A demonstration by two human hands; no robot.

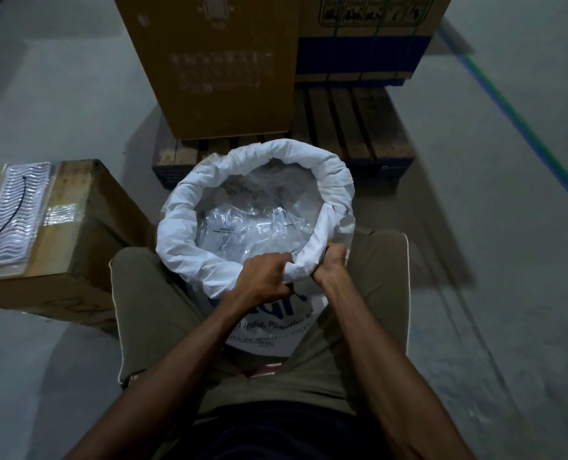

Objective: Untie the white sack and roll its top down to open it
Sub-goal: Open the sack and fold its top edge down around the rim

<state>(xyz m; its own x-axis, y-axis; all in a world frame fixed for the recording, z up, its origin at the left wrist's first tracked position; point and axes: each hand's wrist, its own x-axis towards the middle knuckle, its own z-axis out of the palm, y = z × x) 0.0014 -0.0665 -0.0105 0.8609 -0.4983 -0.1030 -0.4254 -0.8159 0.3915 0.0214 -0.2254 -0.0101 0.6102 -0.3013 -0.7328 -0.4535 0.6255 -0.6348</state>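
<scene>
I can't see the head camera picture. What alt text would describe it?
Seen from above, a seated person's left hand and right hand grip the near edge of a white sack's rolled-down top; the sack stands open between their knees, clear plastic inside. Cardboard boxes on a wooden pallet stand behind it.

White woven sack [269,330], near side: blue printed lettering, mostly covered by hands; "India, Pow…" legible, lines beneath too blurred. Clear plastic bag inside sack [242,227]: small dark print, unreadable. Tall brown cardboard box, far centre [216,71]: pale text block, blurred. Brown-and-blue carton, far right [369,31]: handling pictograms row, undecipherable.
</scene>
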